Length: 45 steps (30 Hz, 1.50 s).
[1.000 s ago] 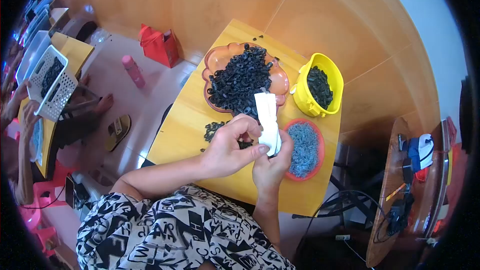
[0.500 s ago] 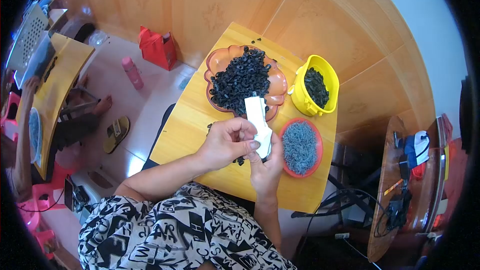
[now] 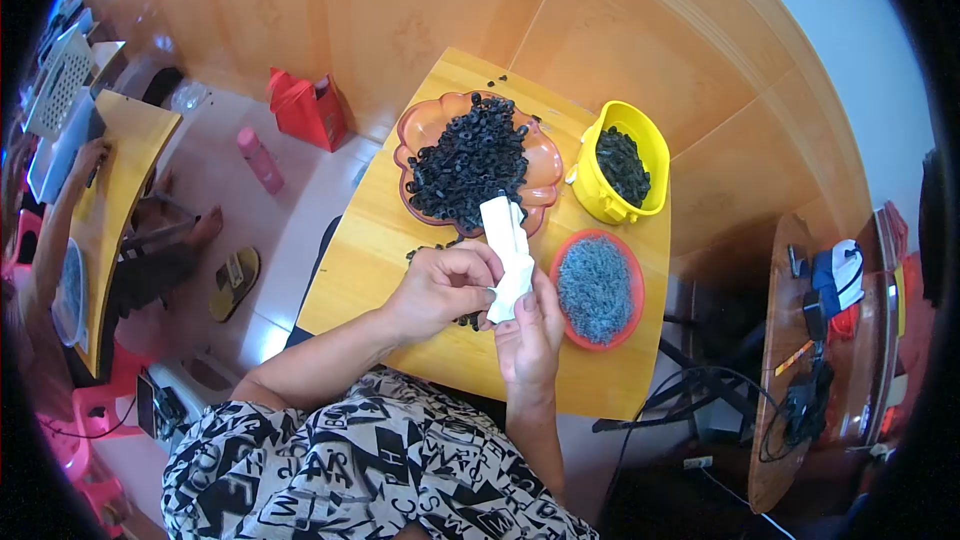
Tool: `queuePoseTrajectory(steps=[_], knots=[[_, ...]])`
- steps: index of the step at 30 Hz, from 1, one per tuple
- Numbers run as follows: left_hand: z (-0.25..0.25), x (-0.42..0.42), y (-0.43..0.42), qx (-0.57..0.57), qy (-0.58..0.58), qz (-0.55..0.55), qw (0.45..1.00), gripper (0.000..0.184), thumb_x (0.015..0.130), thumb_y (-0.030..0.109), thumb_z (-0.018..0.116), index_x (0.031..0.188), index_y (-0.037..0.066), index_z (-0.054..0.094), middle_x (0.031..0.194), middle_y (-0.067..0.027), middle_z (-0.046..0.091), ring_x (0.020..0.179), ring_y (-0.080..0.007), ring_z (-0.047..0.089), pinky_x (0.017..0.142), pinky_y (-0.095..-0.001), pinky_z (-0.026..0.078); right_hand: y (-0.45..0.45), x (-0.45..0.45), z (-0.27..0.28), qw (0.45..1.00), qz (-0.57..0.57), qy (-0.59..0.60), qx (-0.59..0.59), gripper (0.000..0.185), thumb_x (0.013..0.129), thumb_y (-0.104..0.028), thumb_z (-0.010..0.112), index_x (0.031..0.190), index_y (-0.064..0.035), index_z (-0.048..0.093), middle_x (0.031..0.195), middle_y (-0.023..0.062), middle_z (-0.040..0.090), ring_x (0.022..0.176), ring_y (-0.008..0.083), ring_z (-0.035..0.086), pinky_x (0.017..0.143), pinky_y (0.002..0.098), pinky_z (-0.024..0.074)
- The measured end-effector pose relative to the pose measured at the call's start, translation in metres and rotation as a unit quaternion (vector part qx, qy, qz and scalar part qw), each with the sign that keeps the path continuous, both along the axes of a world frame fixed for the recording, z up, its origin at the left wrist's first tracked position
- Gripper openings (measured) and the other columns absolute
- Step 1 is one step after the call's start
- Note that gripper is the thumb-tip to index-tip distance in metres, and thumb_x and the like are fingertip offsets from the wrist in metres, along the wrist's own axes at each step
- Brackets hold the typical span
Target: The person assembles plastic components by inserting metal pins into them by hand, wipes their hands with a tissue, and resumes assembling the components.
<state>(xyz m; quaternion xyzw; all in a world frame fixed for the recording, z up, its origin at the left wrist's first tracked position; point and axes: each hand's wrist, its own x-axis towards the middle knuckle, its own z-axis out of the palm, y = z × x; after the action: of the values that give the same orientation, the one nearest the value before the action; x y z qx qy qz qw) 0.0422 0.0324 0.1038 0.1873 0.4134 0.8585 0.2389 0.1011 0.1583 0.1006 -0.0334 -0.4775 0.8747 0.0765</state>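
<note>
My left hand [image 3: 445,288] and my right hand [image 3: 530,333] meet in front of me, both pinching a white, folded-looking strip [image 3: 507,252]. Whether it is paper, cloth or plastic I cannot make out. Its upper end overlaps the near edge of an orange, flower-shaped tray [image 3: 545,162] in my view. A heap of small black ring-like parts [image 3: 470,160] fills much of that tray. More black bits lie on the table partly behind my left hand. Right of my right hand stands a red round dish [image 3: 636,312] with many fine grey-blue pieces [image 3: 595,287].
A yellow bucket [image 3: 596,190] with dark pieces stands at the back right of the wooden table [image 3: 360,250]. Beyond it is a wood-panelled wall. On the floor are a red bag [image 3: 308,112] and a pink bottle [image 3: 260,160]. Another person's arm rests at a table far left.
The white strip has turned slightly and looks more crumpled, with my right fingers shifted lower on it. A small metal-looking tip at its top no longer shows clearly. The view has shifted a little.
</note>
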Motion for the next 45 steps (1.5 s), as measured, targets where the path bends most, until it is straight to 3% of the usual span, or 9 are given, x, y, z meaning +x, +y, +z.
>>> queuePoseTrajectory(steps=[6, 9, 14, 20, 27, 30, 32, 38, 45], knots=[[-0.004, 0.004, 0.004, -0.075, 0.088, 0.030, 0.993, 0.007, 0.074, -0.009, 0.056, 0.069, -0.004, 0.054, 0.091, -0.0082, 0.049, 0.071, -0.0137, 0.055, 0.057, -0.0244, 0.050, 0.002, 0.003, -0.004, 0.992, -0.007, 0.022, 0.124, 0.049, 0.087, -0.024, 0.054, 0.122, 0.0048, 0.037, 0.099, 0.0084, 0.053, 0.076, 0.0112, 0.055, 0.060, 0.0238, 0.0481], [-0.017, 0.000, 0.006, -0.128, 0.285, 0.092, 0.945, 0.008, 0.073, -0.010, 0.054, 0.069, -0.003, 0.054, 0.091, -0.0076, 0.049, 0.075, -0.0133, 0.055, 0.057, -0.0235, 0.048, 0.003, 0.003, -0.005, 0.989, -0.014, 0.012, 0.147, 0.043, 0.088, -0.022, 0.052, 0.121, 0.0043, 0.039, 0.098, 0.0082, 0.054, 0.075, 0.0110, 0.056, 0.059, 0.0239, 0.0485], [-0.009, 0.009, 0.006, -0.087, 0.129, 0.051, 0.987, 0.008, 0.072, -0.010, 0.052, 0.068, -0.003, 0.051, 0.090, -0.0085, 0.051, 0.076, -0.0144, 0.055, 0.057, -0.0234, 0.046, 0.003, 0.003, -0.003, 0.999, -0.026, -0.030, -0.033, 0.037, 0.089, -0.015, 0.050, 0.119, 0.0051, 0.041, 0.095, 0.0081, 0.055, 0.073, 0.0111, 0.055, 0.057, 0.0239, 0.0477], [-0.019, 0.006, 0.006, -0.015, 0.041, 0.058, 0.997, 0.009, 0.076, -0.010, 0.052, 0.071, -0.002, 0.050, 0.090, -0.0115, 0.055, 0.071, -0.0143, 0.056, 0.060, -0.0235, 0.048, 0.000, 0.002, -0.006, 0.996, -0.081, -0.013, 0.016, 0.035, 0.087, -0.010, 0.049, 0.118, 0.0066, 0.042, 0.099, 0.0103, 0.055, 0.078, 0.0137, 0.055, 0.065, 0.0249, 0.0475], [-0.008, 0.007, 0.009, -0.077, -0.012, 0.050, 0.996, 0.011, 0.079, 0.003, 0.062, 0.071, 0.001, 0.055, 0.082, -0.0047, 0.056, 0.068, -0.0119, 0.054, 0.062, -0.0243, 0.046, -0.008, 0.006, -0.015, 0.921, -0.220, 0.025, 0.320, 0.033, 0.088, -0.005, 0.046, 0.119, 0.0062, 0.044, 0.107, 0.0114, 0.053, 0.093, 0.0161, 0.053, 0.080, 0.0286, 0.0440], [-0.013, 0.004, 0.006, -0.253, 0.096, 0.049, 0.961, 0.009, 0.077, 0.004, 0.065, 0.073, 0.000, 0.059, 0.082, -0.0027, 0.056, 0.069, -0.0098, 0.052, 0.060, -0.0207, 0.042, -0.007, 0.006, -0.020, 0.872, -0.244, 0.039, 0.422, 0.030, 0.089, -0.007, 0.047, 0.116, 0.0058, 0.047, 0.109, 0.0114, 0.053, 0.097, 0.0173, 0.052, 0.085, 0.0298, 0.0414], [-0.018, 0.003, 0.004, -0.245, 0.182, 0.090, 0.948, 0.008, 0.078, 0.003, 0.064, 0.072, 0.000, 0.059, 0.080, -0.0027, 0.055, 0.069, -0.0093, 0.051, 0.062, -0.0223, 0.042, -0.006, 0.005, -0.019, 0.853, -0.255, 0.039, 0.453, 0.029, 0.090, -0.007, 0.045, 0.115, 0.0058, 0.048, 0.110, 0.0112, 0.053, 0.099, 0.0175, 0.051, 0.086, 0.0311, 0.0406], [-0.021, 0.009, 0.007, -0.062, 0.084, 0.106, 0.989, 0.005, 0.076, -0.001, 0.064, 0.073, -0.002, 0.061, 0.088, -0.0077, 0.055, 0.079, -0.0123, 0.052, 0.067, -0.0239, 0.044, 0.000, -0.002, -0.014, 0.983, -0.182, -0.019, 0.001, 0.029, 0.091, -0.007, 0.040, 0.117, 0.0039, 0.047, 0.099, 0.0077, 0.055, 0.086, 0.0173, 0.055, 0.077, 0.0306, 0.0448], [-0.036, 0.002, -0.001, 0.117, -0.010, 0.021, 0.993, 0.004, 0.073, -0.004, 0.065, 0.075, -0.001, 0.063, 0.099, -0.0132, 0.058, 0.086, -0.0162, 0.055, 0.072, -0.0264, 0.045, 0.003, 0.000, -0.013, 0.986, -0.157, -0.051, -0.030, 0.025, 0.092, -0.008, 0.039, 0.112, 0.0024, 0.050, 0.092, 0.0053, 0.056, 0.073, 0.0103, 0.051, 0.059, 0.0249, 0.0416]])
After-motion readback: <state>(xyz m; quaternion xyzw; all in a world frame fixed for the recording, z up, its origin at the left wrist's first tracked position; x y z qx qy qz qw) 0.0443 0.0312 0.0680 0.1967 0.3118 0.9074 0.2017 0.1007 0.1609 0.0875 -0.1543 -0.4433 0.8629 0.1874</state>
